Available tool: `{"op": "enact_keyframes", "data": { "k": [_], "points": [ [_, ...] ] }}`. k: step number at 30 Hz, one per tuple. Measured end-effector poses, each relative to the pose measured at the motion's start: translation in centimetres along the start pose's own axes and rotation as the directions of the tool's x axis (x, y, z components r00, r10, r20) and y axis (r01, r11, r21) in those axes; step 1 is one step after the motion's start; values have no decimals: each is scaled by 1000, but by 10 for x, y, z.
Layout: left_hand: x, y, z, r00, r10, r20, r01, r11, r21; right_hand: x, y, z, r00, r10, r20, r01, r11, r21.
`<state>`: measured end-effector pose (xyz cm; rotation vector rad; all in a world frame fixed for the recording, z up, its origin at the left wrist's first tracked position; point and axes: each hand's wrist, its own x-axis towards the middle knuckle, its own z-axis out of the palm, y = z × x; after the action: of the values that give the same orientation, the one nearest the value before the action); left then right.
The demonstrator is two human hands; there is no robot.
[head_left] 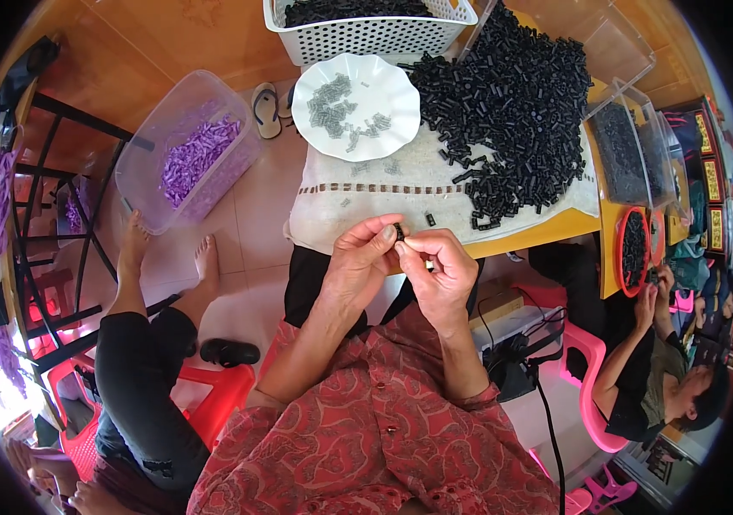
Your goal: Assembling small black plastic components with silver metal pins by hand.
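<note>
Just off the table's near edge, my left hand [360,257] pinches a small black plastic part [399,233] between thumb and forefinger. My right hand [442,273] meets it, its thumb and forefinger closed in a pinch against the part; whatever sits between those fingertips is too small to make out. A single black part [431,220] lies on the white cloth [324,206] right beyond my fingers. A big heap of the same black parts [512,112] covers the right side of the cloth. Small clear pieces [332,107] lie in a scalloped white plate [396,94].
Behind the plate stands a white perforated basket [375,39] of black parts. A clear bin [242,159] with purple pieces is on the floor at left. One person [148,386] sits at left; another [658,386] at right handles parts by a red basket [621,257].
</note>
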<state>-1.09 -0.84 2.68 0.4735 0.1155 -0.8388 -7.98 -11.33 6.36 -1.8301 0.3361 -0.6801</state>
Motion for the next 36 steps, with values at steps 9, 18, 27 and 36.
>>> {"op": "enact_keyframes", "data": {
  "k": [9, 18, 27, 36],
  "points": [
    [-4, -3, 1, 998, 59, 0, -59, 998, 9, 0, -13, 1, 994, -110, 15, 111, 988, -109],
    [-7, -1, 1, 986, 161, 30, -164, 976, 143, 4, -21, -3, 979, -186, 83, 199, 960, -198],
    [-7, 1, 2, 993, 66, 97, -54, 991, -123, 2, -24, -2, 997, -22, 71, 26, 998, -51],
    [-10, 6, 8, 991, 80, 107, -62, 985, -158, 5, -31, 2, 999, -36, 28, 38, 997, -62]
  ]
}}
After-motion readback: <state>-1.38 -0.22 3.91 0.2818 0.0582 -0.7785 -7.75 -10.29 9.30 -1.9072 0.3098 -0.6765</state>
